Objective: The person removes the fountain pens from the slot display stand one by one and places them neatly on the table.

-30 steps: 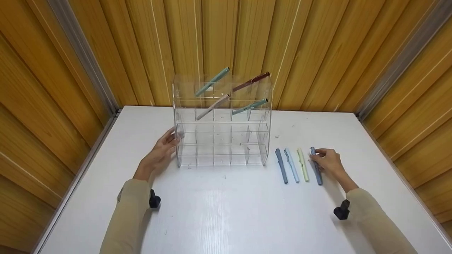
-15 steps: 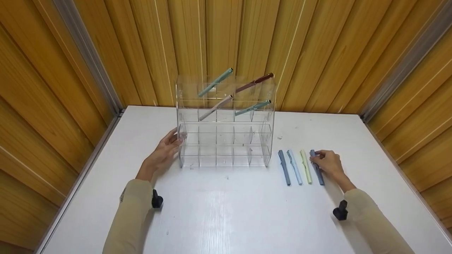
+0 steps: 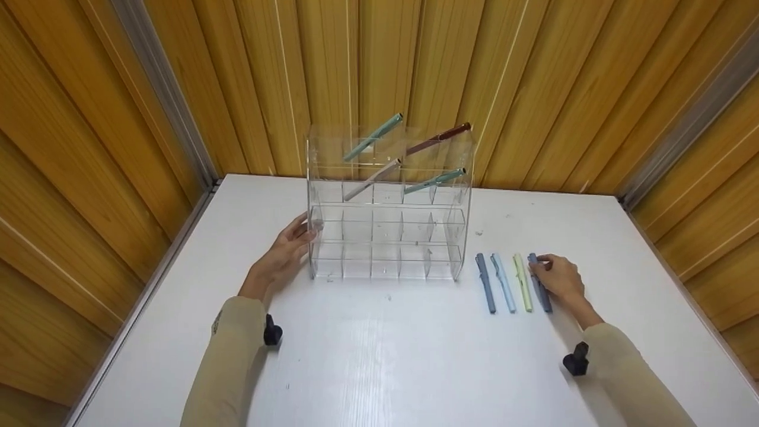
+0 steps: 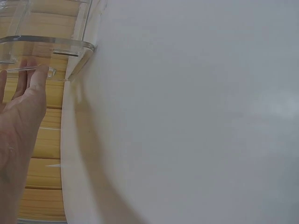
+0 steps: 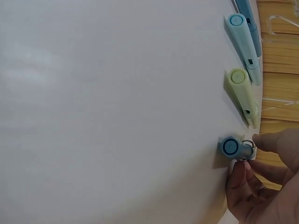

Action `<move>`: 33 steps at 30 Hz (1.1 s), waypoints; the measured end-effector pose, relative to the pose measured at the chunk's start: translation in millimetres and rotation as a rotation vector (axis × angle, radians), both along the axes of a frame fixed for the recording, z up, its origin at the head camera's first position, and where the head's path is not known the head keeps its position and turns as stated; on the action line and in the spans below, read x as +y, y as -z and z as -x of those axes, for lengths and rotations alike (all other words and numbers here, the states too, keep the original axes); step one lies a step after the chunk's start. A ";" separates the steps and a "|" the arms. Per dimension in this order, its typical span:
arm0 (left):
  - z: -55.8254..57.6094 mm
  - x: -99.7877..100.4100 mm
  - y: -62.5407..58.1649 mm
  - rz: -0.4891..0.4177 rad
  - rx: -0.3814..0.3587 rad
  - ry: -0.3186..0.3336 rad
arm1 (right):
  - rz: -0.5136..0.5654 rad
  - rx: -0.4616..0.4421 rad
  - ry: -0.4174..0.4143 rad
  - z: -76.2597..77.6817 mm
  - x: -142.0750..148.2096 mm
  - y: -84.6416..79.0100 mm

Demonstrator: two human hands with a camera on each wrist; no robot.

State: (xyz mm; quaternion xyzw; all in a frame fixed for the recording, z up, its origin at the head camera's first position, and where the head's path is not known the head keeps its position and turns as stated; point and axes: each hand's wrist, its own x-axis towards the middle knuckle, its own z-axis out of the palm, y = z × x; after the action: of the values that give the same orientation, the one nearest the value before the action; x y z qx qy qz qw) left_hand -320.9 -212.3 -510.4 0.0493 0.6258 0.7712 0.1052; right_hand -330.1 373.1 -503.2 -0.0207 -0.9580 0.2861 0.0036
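A clear acrylic pen rack (image 3: 385, 231) with tiered compartments stands on the white table. My left hand (image 3: 289, 243) holds its left side panel, thumb at the front edge and fingers behind; the left wrist view shows the thumb (image 4: 42, 74) against the clear edge. Over on the right, my right hand (image 3: 558, 277) pinches a dark blue pen (image 3: 541, 293) near its upper end. In the right wrist view that pen (image 5: 231, 147) points its round end at the camera, between thumb and fingers. Left of it lie a light green pen (image 3: 523, 284), a light blue pen (image 3: 503, 284) and a grey-blue pen (image 3: 485, 284).
Several pens lean in the rack's upper tiers: a teal pen (image 3: 373, 137), a dark red pen (image 3: 439, 138), a pale pink pen (image 3: 373, 179) and another teal pen (image 3: 436, 181). Wood-patterned walls (image 3: 385, 59) enclose the white table (image 3: 367, 356) at the back and sides.
The head view has swung a little, so rack, pens and hands all appear farther right. Both hands keep their holds; the dark blue pen stays nearly in place beside the light green one.
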 end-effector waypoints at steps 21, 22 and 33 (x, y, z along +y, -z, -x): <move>0.9 -1.3 2.9 -0.093 -0.009 0.019 | 0.239 0.036 -0.077 -14.4 -12.2 -49.8; 1.1 -1.2 3.0 -0.088 -0.015 0.019 | 0.247 0.028 -0.086 -14.9 -15.9 -51.8; 1.1 -0.9 4.2 -0.136 -0.013 0.024 | 0.330 0.061 -0.174 -18.8 -61.2 -78.0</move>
State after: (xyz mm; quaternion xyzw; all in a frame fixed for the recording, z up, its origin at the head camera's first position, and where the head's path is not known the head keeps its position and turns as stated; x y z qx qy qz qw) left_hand -322.0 -213.1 -514.6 0.0590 0.5708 0.8109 0.1148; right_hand -311.3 311.9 -425.2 0.0707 -0.8957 0.4390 0.0044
